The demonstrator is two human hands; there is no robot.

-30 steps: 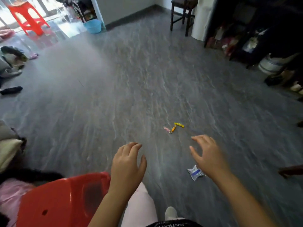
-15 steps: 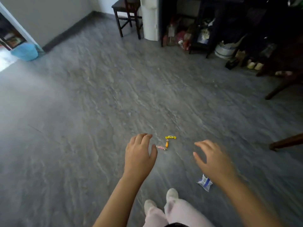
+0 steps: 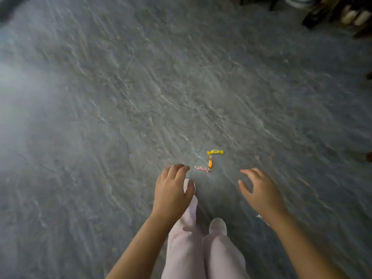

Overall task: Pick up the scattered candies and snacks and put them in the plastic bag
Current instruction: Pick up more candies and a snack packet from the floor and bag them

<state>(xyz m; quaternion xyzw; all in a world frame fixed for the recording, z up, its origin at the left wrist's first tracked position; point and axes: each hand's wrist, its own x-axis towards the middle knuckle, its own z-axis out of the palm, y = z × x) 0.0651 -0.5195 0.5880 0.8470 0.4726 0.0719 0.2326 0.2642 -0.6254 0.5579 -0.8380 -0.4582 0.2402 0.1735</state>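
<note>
Three wrapped candies lie close together on the grey floor: a yellow candy (image 3: 215,152), an orange candy (image 3: 210,163) just below it, and a pink candy (image 3: 201,168) to its left. My left hand (image 3: 173,189) hovers just left of and below the pink candy, fingers apart and holding nothing. My right hand (image 3: 259,191) is out to the right of the candies, fingers spread, also holding nothing. A sliver of a white-and-blue snack packet (image 3: 261,219) peeks out behind my right forearm. No plastic bag is in view.
My legs in pale pink trousers (image 3: 201,248) and a light slipper (image 3: 217,226) fill the bottom centre. Dark furniture legs (image 3: 314,15) and pale shoes (image 3: 354,16) stand at the top right. Grey stone-patterned floor (image 3: 120,117) covers everything else.
The view has tilted down and moved forward, so the room's far wall and the red stool have left the frame. The candies now sit closer to both hands. The snack packet is mostly hidden.
</note>
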